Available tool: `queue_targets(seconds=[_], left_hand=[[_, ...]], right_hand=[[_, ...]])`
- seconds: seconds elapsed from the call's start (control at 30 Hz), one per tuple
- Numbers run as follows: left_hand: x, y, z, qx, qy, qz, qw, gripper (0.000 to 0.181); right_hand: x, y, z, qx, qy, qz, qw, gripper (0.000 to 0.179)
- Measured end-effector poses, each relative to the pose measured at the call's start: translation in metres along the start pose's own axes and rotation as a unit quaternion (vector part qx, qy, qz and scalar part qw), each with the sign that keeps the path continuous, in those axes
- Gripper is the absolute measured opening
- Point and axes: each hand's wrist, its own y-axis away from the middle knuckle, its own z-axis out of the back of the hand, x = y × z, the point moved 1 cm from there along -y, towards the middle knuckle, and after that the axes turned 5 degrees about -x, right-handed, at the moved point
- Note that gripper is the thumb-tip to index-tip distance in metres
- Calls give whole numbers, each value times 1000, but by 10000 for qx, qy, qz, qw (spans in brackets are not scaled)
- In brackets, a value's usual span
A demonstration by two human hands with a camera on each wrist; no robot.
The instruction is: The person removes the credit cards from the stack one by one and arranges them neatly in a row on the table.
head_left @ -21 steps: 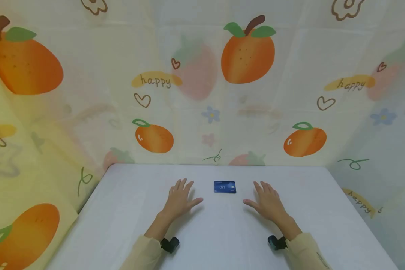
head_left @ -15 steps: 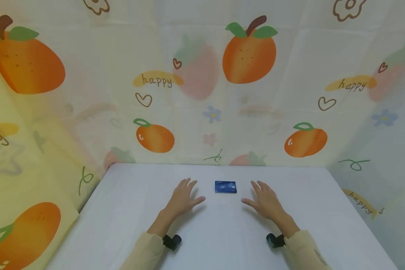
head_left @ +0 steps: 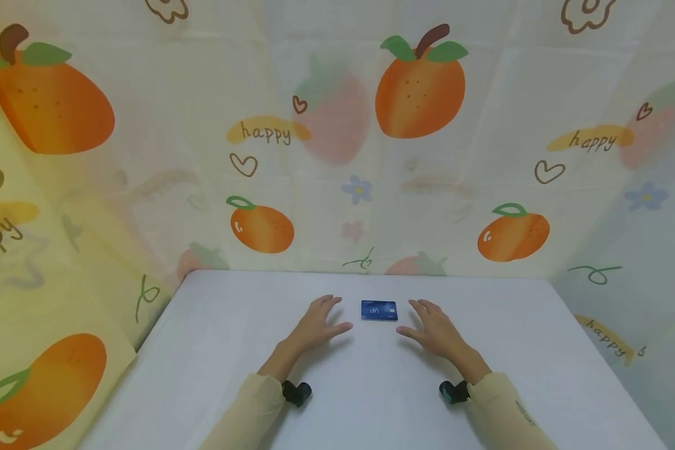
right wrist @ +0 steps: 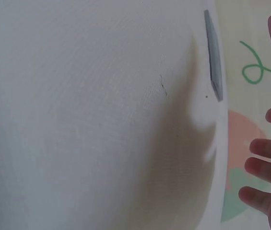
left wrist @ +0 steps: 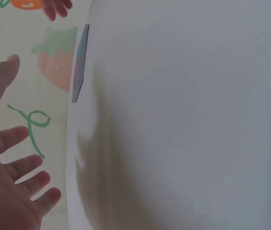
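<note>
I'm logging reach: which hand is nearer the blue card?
Right, slightly: the right hand is to the right of the blue card, the left hand to its left across a wider gap; neither touches it.

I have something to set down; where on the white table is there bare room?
The table is bare left of the left hand, right of the right hand, and between the wrist cameras. It is crowded beside the blue card, with a hand close on either side.

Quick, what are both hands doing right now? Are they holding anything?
Left hand: open, holding nothing, to the left of the blue card.
Right hand: open, holding nothing, to the card's right.
</note>
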Motion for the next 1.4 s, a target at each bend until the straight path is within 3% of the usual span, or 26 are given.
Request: queue_targets(seconds=[0.2, 0.53, 0.83, 0.97, 1.2, 1.4], left_hand=[[-5, -10, -10, 128, 330, -88, 9993, 72], [-15, -25, -22, 256, 363, -220, 9988, 72], [-19, -45, -31, 256, 38, -435, 9987, 68], [-28, -53, -36, 406, -73, -544, 9977, 68], [-37, -62, -40, 584, -333, -235, 9975, 70], [-32, -71, -38, 713, -594, -287, 9953, 71]], right_hand=[[-1, -6, -5, 116, -97, 7, 9999, 80], [2, -21, -12, 166, -68, 186, 9997, 75], [4, -39, -13, 443, 35, 542, 9975, 73], [6, -46, -12, 562, 115, 497, 9971, 72], [12, -59, -12, 813, 243, 414, 9955, 72], [10, -68, -12, 924, 263, 393, 9946, 72]])
